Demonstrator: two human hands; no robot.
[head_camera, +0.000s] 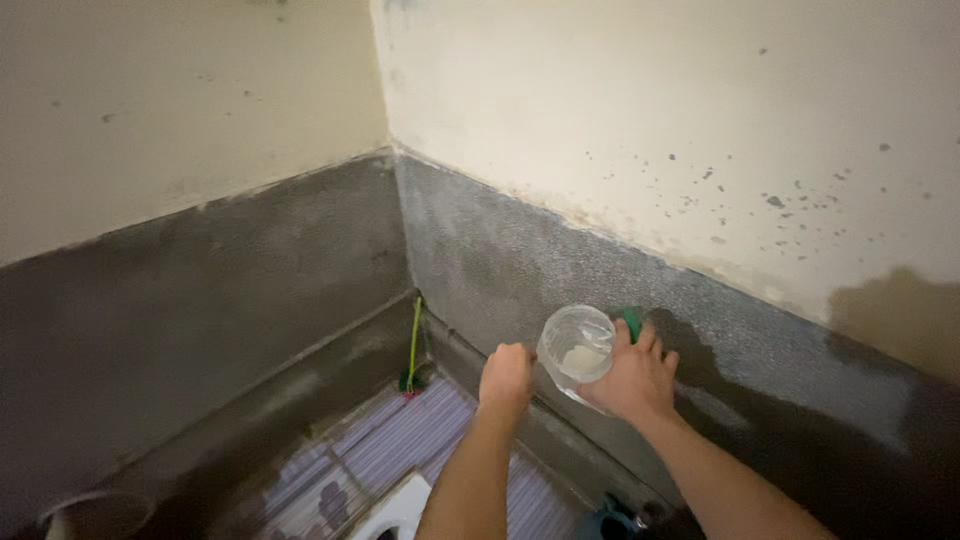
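My right hand (635, 380) grips a clear plastic bottle (577, 347) with a green cap (632, 323), tilted with its round bottom facing me and its cap end toward the wall. A pale residue shows inside the bottle. Just left of it, my left hand (506, 378) is closed into a fist with nothing visible in it. Both hands are close to the dark grey lower band of the wall (560, 270).
The upper walls are cream and spotted. A green-stemmed brush (412, 350) leans in the corner. Below lie purple striped floor tiles (420, 440), a white fixture edge (400, 510), a dark pot rim (95, 510) at the lower left and a blue object (610, 520).
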